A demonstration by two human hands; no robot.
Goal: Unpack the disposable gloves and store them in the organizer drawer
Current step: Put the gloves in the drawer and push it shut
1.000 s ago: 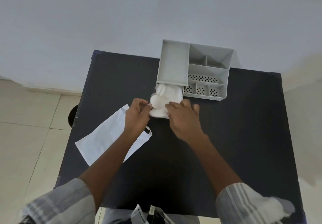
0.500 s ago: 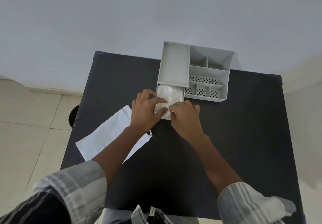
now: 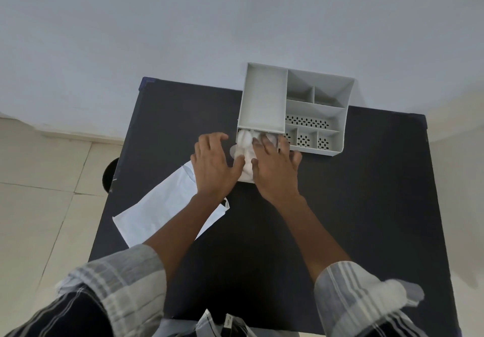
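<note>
A white bundle of disposable gloves (image 3: 243,146) lies in the pulled-out drawer (image 3: 247,179) at the front left of the grey organizer (image 3: 264,100). Part of the bundle bulges over the drawer's left edge. My right hand (image 3: 275,171) lies over the drawer, its fingers pushed into the gloves and its thumb against the bundle. My left hand (image 3: 213,165) rests just left of the drawer with its fingers spread, and only its thumb touches the gloves. Most of the drawer is hidden under my hands.
The flat white packaging bag (image 3: 159,205) lies on the black table (image 3: 366,205) at the left, partly under my left forearm. The organizer's open compartments stand at the table's far edge against the wall. A dark round object (image 3: 110,171) sits on the floor at the left.
Both hands moved forward and pushed the gloves down into the drawer. My left hand let go of the bundle and spread its fingers. My right hand's fingers slid further over the gloves.
</note>
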